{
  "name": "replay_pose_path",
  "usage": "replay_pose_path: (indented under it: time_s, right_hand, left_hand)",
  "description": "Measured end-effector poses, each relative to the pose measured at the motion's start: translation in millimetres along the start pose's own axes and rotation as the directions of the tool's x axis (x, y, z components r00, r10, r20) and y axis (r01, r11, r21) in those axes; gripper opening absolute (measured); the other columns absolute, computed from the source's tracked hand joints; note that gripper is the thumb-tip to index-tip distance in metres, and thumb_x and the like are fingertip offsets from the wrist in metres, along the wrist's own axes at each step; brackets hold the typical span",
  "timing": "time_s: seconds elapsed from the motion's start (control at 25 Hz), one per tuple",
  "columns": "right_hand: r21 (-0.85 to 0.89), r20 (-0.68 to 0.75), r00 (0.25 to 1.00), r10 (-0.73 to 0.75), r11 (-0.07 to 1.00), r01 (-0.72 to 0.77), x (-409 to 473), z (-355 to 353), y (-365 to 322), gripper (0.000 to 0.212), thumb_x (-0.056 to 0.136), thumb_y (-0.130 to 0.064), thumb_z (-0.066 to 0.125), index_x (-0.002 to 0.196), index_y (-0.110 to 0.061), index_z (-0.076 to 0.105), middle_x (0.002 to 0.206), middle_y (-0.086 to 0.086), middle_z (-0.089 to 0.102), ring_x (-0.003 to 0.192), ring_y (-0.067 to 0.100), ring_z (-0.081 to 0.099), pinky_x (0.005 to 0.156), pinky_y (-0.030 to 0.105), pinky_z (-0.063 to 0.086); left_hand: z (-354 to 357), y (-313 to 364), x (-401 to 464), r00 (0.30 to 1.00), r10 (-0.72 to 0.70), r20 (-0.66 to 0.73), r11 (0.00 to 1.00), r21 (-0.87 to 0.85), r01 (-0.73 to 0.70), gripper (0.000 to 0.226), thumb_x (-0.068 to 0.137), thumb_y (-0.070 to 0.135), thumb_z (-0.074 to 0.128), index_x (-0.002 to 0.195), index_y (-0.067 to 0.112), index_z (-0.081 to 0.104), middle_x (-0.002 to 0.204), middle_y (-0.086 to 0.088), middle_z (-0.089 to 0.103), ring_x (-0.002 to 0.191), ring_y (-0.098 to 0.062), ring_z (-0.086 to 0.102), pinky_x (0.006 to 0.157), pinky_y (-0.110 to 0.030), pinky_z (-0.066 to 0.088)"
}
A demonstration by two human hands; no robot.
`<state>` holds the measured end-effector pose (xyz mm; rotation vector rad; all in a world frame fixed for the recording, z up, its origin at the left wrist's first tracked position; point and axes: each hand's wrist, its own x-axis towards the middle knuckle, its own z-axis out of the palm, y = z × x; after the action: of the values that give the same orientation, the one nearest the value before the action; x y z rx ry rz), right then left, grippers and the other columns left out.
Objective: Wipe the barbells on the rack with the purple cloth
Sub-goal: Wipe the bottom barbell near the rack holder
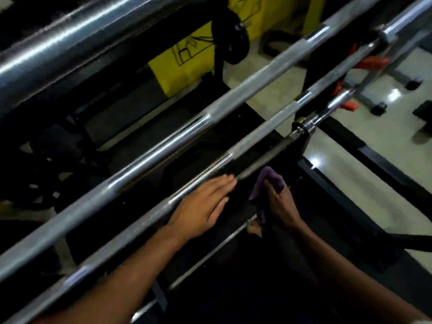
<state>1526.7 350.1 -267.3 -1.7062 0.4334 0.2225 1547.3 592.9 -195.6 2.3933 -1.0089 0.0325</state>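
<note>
The left hand (203, 206) is laid flat, fingers straight and together, on a barbell (257, 139), the fingertips pointing along the shaft. The purple cloth (271, 181) is pinched by the right hand (280, 204), fingers curled round a bunched fold; the cloth stands up above the knuckles and a darker tail hangs below the palm. It is held just beside the left hand's fingertips, next to the dark shaft of a lower barbell (264, 157); whether cloth and steel are touching cannot be told through the blur.

Four barbells are counted, lying parallel and slanting up to the right: the one under the left hand, a second (163, 146) just beyond it, a thick blurred one (58, 43) farthest off at upper left, and the dark-shafted one nearest the right hand. The nearer shafts are seen as polished chrome broken by matt knurled bands, with bright glints.

Beyond the hands a yellow panel (184, 64) with black line markings is seen; no writing on it can be read. To the right of the right hand, orange pieces (371, 61) are seen near the barbell ends, and pale glossy floor (374, 160) is crossed by black bars of the rack (350, 146).
</note>
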Motion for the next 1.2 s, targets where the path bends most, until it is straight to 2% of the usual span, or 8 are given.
replay_pose_path:
  time_s: [0.12,0.4,0.52,0.76,0.84,0.96,1.04,1.2]
  right_hand:
    - [-0.18,-0.054,0.995,-0.08,0.981,0.07,8,2,5,0.036,0.1,-0.049,0.046,0.104,-0.018,0.064,0.1,0.01,0.065,0.094,0.033,0.064,0.086,0.059,0.053]
    - [-0.392,-0.257,0.965,0.048,0.908,-0.15,-18,45,-8,0.045,0.104,-0.052,0.039,0.133,-0.021,0.055,0.124,0.009,0.066,0.107,0.027,0.061,0.089,0.035,0.046]
    - [-0.404,-0.295,0.954,0.058,0.897,-0.179,-27,50,-14,0.049,0.105,-0.047,0.039,0.139,-0.014,0.052,0.136,0.017,0.06,0.124,0.034,0.057,0.098,0.036,0.042]
    - [-0.416,-0.355,0.932,-0.069,0.905,-0.091,-33,70,-41,0.041,0.106,-0.044,0.041,0.134,-0.018,0.056,0.129,0.012,0.062,0.123,0.029,0.057,0.089,0.027,0.036]
    - [-0.56,-0.254,0.945,-0.205,0.828,0.029,-21,80,-40,0.043,0.104,-0.046,0.04,0.134,-0.018,0.054,0.132,0.01,0.058,0.127,0.027,0.054,0.096,0.032,0.039]
    - [-0.864,0.083,0.98,-0.179,0.478,0.16,5,110,-7,0.063,0.102,-0.053,0.031,0.155,-0.019,0.035,0.164,0.007,0.027,0.153,0.03,0.019,0.123,0.049,0.016]
    - [-0.9,0.069,0.992,-0.107,0.422,0.108,24,127,28,0.065,0.102,-0.062,0.03,0.157,-0.027,0.029,0.169,0.0,0.013,0.156,0.031,0.0,0.121,0.06,0.007]
    - [-0.87,0.037,0.944,-0.327,0.455,0.191,15,154,54,0.068,0.098,-0.065,0.025,0.144,-0.02,0.047,0.158,0.006,0.037,0.154,0.034,0.009,0.121,0.06,0.016]
  left_hand:
    - [10,-24,-128,0.979,-0.191,0.077,0.981,0.025,0.19,0.046,0.104,0.027,0.047,0.149,0.017,0.045,0.154,0.004,0.042,0.141,-0.012,0.042,0.117,-0.033,0.034]
    - [28,-96,-271,0.818,-0.494,0.294,0.869,0.183,0.459,0.077,0.093,0.025,0.064,0.157,0.011,0.022,0.163,-0.008,0.022,0.148,-0.027,0.031,0.121,-0.039,0.025]
    - [34,-103,-272,0.818,-0.471,0.331,0.882,0.171,0.438,0.074,0.098,0.022,0.057,0.157,0.012,0.014,0.165,-0.006,0.015,0.15,-0.025,0.025,0.119,-0.036,0.015]
    - [33,-123,-252,0.91,-0.303,0.282,0.953,0.111,0.282,0.058,0.103,0.027,0.034,0.157,0.016,0.016,0.162,-0.004,0.027,0.147,-0.016,0.033,0.12,-0.031,0.028]
    - [34,-130,-250,0.933,-0.198,0.301,0.978,0.125,0.167,0.059,0.104,0.029,0.024,0.159,0.015,0.008,0.167,-0.003,0.01,0.153,-0.015,0.01,0.124,-0.027,0.007]
    - [43,-137,-248,0.942,-0.14,0.307,0.988,0.101,0.114,0.058,0.106,0.023,0.025,0.16,0.013,0.006,0.167,-0.002,0.0,0.154,-0.013,-0.002,0.124,-0.026,-0.001]
    - [53,-143,-252,0.943,-0.141,0.301,0.989,0.083,0.121,0.059,0.107,0.023,0.029,0.16,0.016,0.003,0.168,0.0,-0.001,0.154,-0.011,-0.001,0.124,-0.027,0.003]
    - [60,-148,-253,0.94,-0.169,0.296,0.986,0.058,0.159,0.06,0.106,0.031,0.025,0.16,0.022,0.0,0.168,0.005,-0.002,0.153,-0.007,0.001,0.124,-0.025,0.006]
